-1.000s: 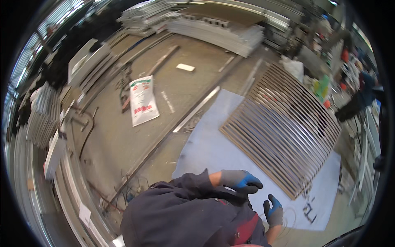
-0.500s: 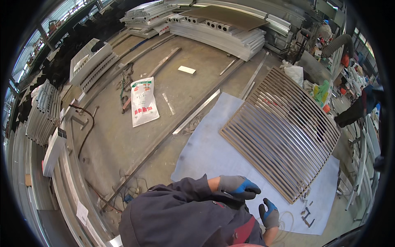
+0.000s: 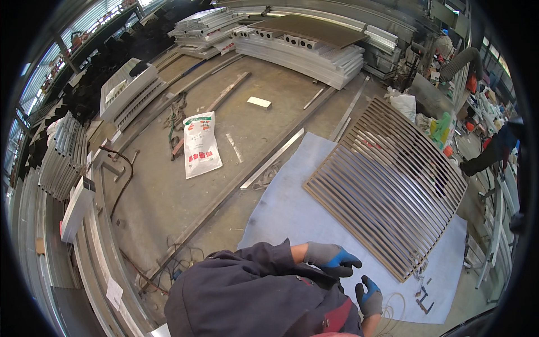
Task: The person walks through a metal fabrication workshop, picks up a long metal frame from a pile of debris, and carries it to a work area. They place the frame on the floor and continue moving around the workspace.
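Note:
My left hand (image 3: 333, 259), in a grey, blue and black glove, reaches across my front with its fingers stretched to the right. My right hand (image 3: 369, 297), gloved alike, is just below it, thumb and fingers apart. I see nothing held in either one. Both hover near the lower edge of a light blue sheet (image 3: 275, 210). A brown slatted metal grille (image 3: 387, 188) lies tilted across the sheet, its near corner to the right of my hands. Beside that corner lie a dark clamp-like tool (image 3: 425, 302) and several small metal pieces (image 3: 420, 276).
A white printed sack (image 3: 200, 146) lies on the floor at the left. Long metal bars (image 3: 275, 159) run along the floor. Stacked white profiles (image 3: 303, 59) stand at the back. Thin cable (image 3: 396, 306) loops near my right hand. A person's dark-clothed leg (image 3: 487, 154) shows at the right.
The whole view has shifted slightly, so the scene sits a little further right and lower. Both hands keep nearly the same pose beside the grille.

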Tool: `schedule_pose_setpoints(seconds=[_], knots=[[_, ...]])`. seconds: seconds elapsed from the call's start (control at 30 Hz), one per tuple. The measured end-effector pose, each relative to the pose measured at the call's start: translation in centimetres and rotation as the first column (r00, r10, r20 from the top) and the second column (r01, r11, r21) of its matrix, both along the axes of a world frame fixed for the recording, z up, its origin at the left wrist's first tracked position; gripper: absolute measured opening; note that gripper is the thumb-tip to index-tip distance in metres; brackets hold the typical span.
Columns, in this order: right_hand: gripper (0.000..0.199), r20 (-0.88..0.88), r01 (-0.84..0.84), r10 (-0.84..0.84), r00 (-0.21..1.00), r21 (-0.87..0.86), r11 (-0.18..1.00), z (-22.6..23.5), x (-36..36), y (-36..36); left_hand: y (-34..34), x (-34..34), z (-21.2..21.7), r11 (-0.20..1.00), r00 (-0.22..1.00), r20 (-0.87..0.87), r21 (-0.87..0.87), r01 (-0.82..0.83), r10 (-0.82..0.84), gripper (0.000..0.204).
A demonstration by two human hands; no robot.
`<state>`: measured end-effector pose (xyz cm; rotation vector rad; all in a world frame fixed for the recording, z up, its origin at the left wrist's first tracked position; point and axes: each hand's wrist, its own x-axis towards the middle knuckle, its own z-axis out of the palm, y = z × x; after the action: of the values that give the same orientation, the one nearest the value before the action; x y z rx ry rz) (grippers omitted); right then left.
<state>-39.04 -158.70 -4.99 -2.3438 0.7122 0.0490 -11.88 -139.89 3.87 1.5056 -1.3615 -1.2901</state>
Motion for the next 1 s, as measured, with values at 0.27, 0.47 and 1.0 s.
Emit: schedule_pose_setpoints(seconds=[0.27, 0.47, 1.0], knots=[[0.048, -0.027, -0.011, 0.011, 1.000, -0.005, 1.000, 0.3, -3.0, -1.7, -0.9, -2.2, -0.5, 0.998, 1.000, -0.005, -0.062, -0.021, 0.020, 0.053], [0.052, -0.121, 0.042, -0.031, 0.992, 0.088, 0.995, -0.5, -7.4, -3.7, -2.9, -6.7, -0.6, 0.998, 0.998, 0.068, -0.059, 0.000, 0.004, 0.052], [0.048, -0.065, 0.207, -0.206, 0.976, 0.016, 0.978, 0.1, -31.5, -15.6, -20.0, -30.0, 0.0, 0.985, 0.984, 0.046, 0.032, 0.169, -0.171, 0.058]])
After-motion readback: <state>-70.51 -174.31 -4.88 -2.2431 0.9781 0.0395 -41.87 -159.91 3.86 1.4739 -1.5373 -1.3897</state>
